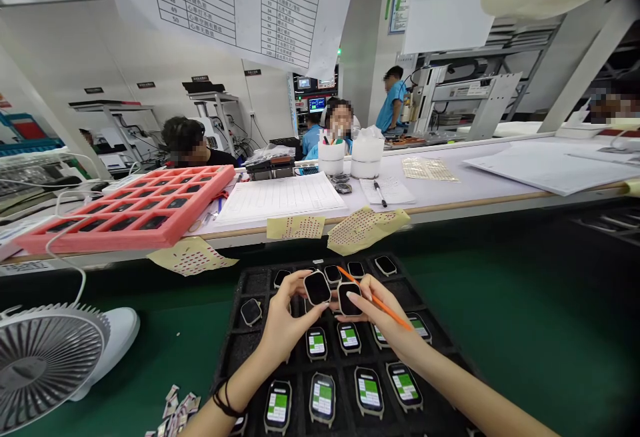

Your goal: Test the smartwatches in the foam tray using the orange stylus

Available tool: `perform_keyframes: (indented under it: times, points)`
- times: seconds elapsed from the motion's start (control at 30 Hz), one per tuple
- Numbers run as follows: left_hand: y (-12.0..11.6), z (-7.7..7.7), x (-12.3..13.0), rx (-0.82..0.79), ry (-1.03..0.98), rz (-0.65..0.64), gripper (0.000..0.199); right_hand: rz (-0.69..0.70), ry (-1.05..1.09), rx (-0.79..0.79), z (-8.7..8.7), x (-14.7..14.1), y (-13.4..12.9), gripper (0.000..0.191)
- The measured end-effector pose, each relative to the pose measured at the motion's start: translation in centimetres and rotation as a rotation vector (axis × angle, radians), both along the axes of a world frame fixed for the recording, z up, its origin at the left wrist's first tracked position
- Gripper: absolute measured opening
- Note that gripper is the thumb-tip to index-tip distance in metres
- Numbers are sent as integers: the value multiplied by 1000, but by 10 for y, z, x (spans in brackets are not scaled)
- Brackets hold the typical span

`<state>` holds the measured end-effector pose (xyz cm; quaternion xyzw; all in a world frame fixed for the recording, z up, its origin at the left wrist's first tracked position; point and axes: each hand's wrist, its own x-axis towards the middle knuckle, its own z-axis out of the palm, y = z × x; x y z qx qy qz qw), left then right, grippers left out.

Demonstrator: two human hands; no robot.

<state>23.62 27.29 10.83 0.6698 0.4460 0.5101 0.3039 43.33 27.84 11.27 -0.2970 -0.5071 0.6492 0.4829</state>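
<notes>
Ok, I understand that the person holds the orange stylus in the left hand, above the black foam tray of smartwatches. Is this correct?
Not quite: the head view shows the orange stylus in the right hand, not the left. It is above the black foam tray of smartwatches, as you said.

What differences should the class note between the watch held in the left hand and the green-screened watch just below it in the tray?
The held watch in the left hand has a dark, unlit screen, while the tray watch shows a lit green-and-white screen. The held watch is lifted in the fingers; the tray watch lies in a slot of the black tray. Both have a rounded-square shape and dark body.
</notes>
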Motion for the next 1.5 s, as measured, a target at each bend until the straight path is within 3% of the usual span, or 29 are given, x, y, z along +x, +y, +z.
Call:
perform_keyframes:
  times: [0.33,0.47,0.53,0.67,0.87,0.97,1.1,1.2,1.33,1.5]
  points:
    - [3,2,3,-59,-70,-15,44,-29,-6,-24,1,-4,-1,47]
    - [9,1,-7,-218,-227,-74,50,-54,-65,-13,2,3,6,47]
    - [7,1,-21,-303,-236,-56,50,-127,-182,66,-2,18,13,46]
    - [-16,-1,-63,-312,-91,67,41,-475,-683,348,-23,63,29,43]
    - [-61,-12,-104,-286,286,208,30,-407,-968,444,-52,99,37,36]
    - [-70,-20,-107,-261,442,217,28,-429,-1084,505,-46,98,34,37]
    - [-71,-28,-106,-137,624,220,25,-560,-1205,732,-27,84,22,38]
    - [-69,-29,-105,-98,751,191,23,-391,-1091,792,-18,61,8,37]
    - [-66,-21,-101,-97,852,113,19,3,-865,619,-19,19,-11,32]
    - [-58,-9,-77,-138,1024,135,20,91,-852,515,-28,-24,-20,19]
